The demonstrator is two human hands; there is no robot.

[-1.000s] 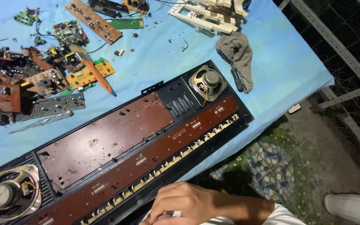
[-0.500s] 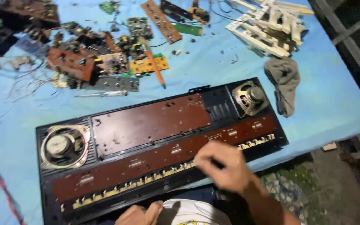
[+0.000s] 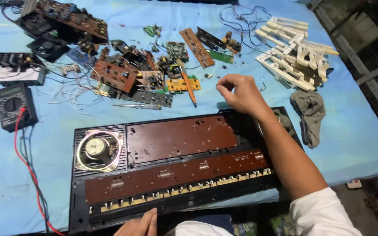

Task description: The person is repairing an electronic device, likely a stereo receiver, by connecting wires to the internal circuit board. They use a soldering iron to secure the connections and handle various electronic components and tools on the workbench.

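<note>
- Right hand [image 3: 240, 94] hovers over the far right corner of the opened keyboard chassis [image 3: 176, 166], fingers loosely curled, gripping nothing; an orange-handled screwdriver [image 3: 189, 87] lies at its nine o'clock, near but apart
- Left hand [image 3: 140, 223] rests at the chassis's near edge, six o'clock; only partly in view, so whether it grips anything I cannot tell
- Chassis lies mid-table on the blue cloth [image 3: 364, 144]; round speaker [image 3: 98, 149] at its nine o'clock end
- Loose circuit boards [image 3: 114, 74] at eleven o'clock; multimeter [image 3: 16, 105] at nine; grey rag [image 3: 309, 113] at three
</note>
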